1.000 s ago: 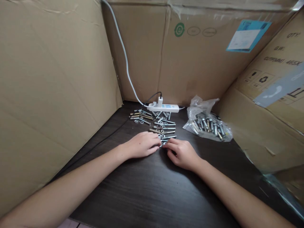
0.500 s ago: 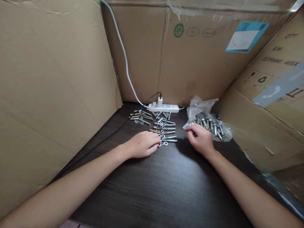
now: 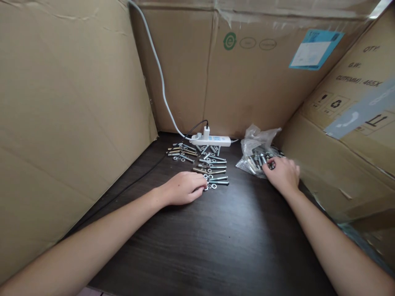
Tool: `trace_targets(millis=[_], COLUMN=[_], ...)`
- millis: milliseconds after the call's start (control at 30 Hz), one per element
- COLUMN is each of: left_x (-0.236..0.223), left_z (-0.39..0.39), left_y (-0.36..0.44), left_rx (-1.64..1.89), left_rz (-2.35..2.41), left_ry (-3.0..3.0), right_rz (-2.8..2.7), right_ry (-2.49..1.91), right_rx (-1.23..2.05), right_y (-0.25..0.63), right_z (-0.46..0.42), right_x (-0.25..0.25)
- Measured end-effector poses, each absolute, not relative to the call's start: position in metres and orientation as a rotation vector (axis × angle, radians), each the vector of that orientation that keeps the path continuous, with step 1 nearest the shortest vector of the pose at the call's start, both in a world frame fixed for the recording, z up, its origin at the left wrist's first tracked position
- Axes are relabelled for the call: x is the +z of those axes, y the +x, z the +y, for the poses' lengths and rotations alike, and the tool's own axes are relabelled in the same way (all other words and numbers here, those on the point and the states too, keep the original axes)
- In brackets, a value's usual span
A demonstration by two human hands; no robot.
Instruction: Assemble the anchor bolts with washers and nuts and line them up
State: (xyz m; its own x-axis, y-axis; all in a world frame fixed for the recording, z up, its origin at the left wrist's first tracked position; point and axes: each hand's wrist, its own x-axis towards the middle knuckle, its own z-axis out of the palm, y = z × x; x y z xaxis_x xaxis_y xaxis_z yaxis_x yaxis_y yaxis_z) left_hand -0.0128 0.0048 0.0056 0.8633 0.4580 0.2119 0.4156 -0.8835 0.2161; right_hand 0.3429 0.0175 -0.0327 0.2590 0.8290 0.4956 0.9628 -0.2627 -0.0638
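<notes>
My left hand (image 3: 184, 188) rests on the dark table with its fingers curled and pressed together. Its fingertips are at the near end of a row of metal bolts (image 3: 218, 178) and washers (image 3: 214, 186); what they pinch, if anything, is hidden. My right hand (image 3: 283, 174) is over the right side of a clear plastic bag (image 3: 251, 142). The bag holds many metal expansion bolts (image 3: 262, 158). Thumb and index finger of this hand are bent and apart among the bolts, and the other fingers are partly hidden behind them.
A white power strip (image 3: 211, 140) with a plugged-in white adapter (image 3: 206, 131) lies at the back. A black cable (image 3: 138, 174) crosses the table on the left. More bolts and sleeves (image 3: 183, 152) lie beside it. Cardboard walls (image 3: 182, 74) enclose the back and both sides.
My right hand has moved right, from beside the bag's left edge onto the bolts at its right side. My left hand has stayed in nearly the same place by the washers.
</notes>
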Motion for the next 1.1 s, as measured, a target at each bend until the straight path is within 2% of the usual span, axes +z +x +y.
trace_targets(millis=[333, 667, 933, 1100], left_x=[0.005, 0.006, 0.008, 0.010], left_z=[0.004, 0.003, -0.001, -0.005], left_y=[-0.014, -0.013, -0.011, -0.009], left_rx=[0.386, 0.403, 0.598, 0.665], left_rz=[0.676, 0.681, 0.705, 0.666], left_ry=[2.867, 2.871, 2.787, 2.791], right_rz=[-1.701, -1.350, -1.653, -1.788], right_ry=[-2.267, -1.911, -1.500, -1.320], right_rx=[-0.438, -0.223, 0.104, 0.494], right_y=[0.338, 0.344, 0.253, 0.197], right_z=[0.018, 0.016, -0.005, -0.036], right_x=[-0.028, -0.020, -0.007, -0.014])
